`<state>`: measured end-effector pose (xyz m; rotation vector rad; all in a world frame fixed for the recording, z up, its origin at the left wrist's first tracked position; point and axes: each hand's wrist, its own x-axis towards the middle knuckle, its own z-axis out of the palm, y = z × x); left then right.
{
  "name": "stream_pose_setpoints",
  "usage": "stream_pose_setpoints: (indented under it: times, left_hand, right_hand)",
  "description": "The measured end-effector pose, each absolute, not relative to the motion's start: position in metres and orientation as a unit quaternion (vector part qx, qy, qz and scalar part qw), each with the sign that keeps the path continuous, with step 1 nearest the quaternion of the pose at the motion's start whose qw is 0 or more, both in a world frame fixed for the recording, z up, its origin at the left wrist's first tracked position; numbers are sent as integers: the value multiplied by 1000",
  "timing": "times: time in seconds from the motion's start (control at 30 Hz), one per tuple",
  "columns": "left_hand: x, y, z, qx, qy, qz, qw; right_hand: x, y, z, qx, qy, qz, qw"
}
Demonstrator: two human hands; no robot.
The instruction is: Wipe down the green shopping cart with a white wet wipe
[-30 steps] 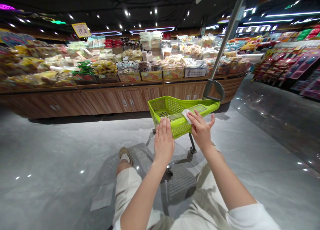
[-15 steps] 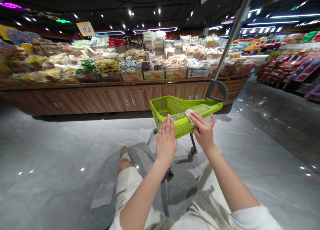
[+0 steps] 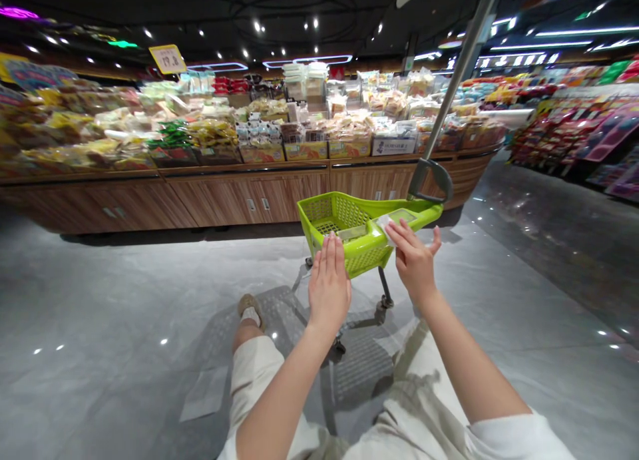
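Lime-green plastic shopping basket (image 3: 339,214) rides on a low wheeled cart frame (image 3: 385,293), and both hands are at it. Left hand (image 3: 328,288) is open and flat, its straight fingertips (image 3: 331,241) against the basket's near wall. Right hand (image 3: 413,260) is closed narrower, its fingers pressing a white tissue (image 3: 388,228) onto the basket's green rim while the thumb stands apart.

Behind the basket runs a long wood-fronted worktop (image 3: 249,197), heaped with packaged snacks and baked goods (image 3: 319,130). Beyond the basket and to the left, a yellow price sign (image 3: 168,58) hangs above those goods. At the basket's far right end, a curved grey handle (image 3: 430,179) joins a tall metal pole (image 3: 462,74). Farther right stand racks of brightly coloured packets (image 3: 574,130). Under the basket lies polished grey floor (image 3: 100,300). Nearer than the basket are the person's cream shorts (image 3: 254,387) and a sandalled foot (image 3: 249,310).
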<state>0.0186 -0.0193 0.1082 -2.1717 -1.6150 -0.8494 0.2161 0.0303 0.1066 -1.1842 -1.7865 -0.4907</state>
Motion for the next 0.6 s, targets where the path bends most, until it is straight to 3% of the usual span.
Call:
stream_pose_setpoints:
  times: [0.33,0.6]
  left_hand:
    - [23,-17,103,-744,-565,-325,148]
    - [21,-18,104,-745,-557,-338,140]
  right_hand:
    - [134,-7,106,-409,-792,-141,431]
    - [203,24,105,-456,-758,-172,434]
